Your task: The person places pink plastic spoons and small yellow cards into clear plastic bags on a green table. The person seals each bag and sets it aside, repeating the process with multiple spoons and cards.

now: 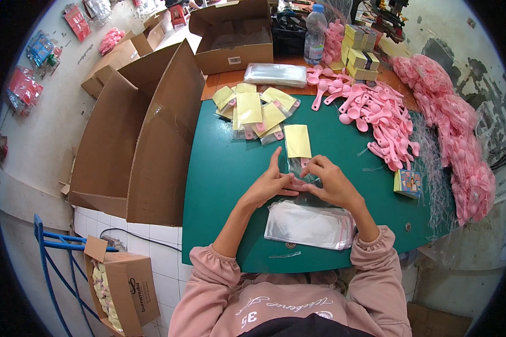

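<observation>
A clear plastic bag (296, 167) with a yellow card (297, 141) and a pink spoon (304, 162) in it lies in front of me on the green table. My right hand (330, 183) bends its fingers over the near end of this bag and pinches it. Beside the same end is my left hand (271, 183), thumb raised and apart, the other fingers stretched toward the right hand. A stack of empty clear bags (309, 226) lies just below both hands. Beyond them, filled bags with yellow cards (249, 108) form a loose pile.
Loose pink spoons (379, 115) spread over the right side, near a small card stack (407, 184) and bulky bagged spoons (452, 129). At the back are a bag bundle (275, 74), a water bottle (315, 35) and bundled cards (361, 53). A large open carton (166, 129) stands left.
</observation>
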`<state>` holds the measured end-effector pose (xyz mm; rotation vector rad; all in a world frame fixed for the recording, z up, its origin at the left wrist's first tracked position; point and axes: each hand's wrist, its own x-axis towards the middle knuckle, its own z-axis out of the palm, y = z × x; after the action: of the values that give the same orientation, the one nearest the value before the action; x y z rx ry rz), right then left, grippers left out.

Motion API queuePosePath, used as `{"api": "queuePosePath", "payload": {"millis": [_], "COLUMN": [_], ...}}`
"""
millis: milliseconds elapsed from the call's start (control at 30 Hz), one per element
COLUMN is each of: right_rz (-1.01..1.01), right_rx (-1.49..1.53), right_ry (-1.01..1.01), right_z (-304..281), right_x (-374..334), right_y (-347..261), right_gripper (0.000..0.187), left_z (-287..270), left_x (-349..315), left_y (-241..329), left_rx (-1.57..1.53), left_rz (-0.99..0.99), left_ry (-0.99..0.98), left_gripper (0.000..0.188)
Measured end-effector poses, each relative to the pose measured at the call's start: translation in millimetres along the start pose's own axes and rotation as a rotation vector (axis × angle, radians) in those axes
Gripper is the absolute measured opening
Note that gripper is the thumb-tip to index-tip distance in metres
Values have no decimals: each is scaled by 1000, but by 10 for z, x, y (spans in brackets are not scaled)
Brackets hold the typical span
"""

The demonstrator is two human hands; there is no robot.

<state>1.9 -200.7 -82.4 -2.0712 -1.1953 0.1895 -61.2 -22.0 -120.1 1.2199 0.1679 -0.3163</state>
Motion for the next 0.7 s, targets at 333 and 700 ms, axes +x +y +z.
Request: {"api": "queuePosePath", "payload": {"millis": [333,700], "right_rz": [-92,82], "right_rx": [-99,538], "right_ry": [31,-309], "right_z": [246,-519], "right_x": [2,14], "right_y": [24,376], "right_gripper": [18,13], "left_z": [34,-64], "left_x": [-26,-80], "left_y": [22,155], "left_rx": [74,161], "left_rz": [-49,145], "left_ry": [-19,210], "left_gripper": [64,41]}}
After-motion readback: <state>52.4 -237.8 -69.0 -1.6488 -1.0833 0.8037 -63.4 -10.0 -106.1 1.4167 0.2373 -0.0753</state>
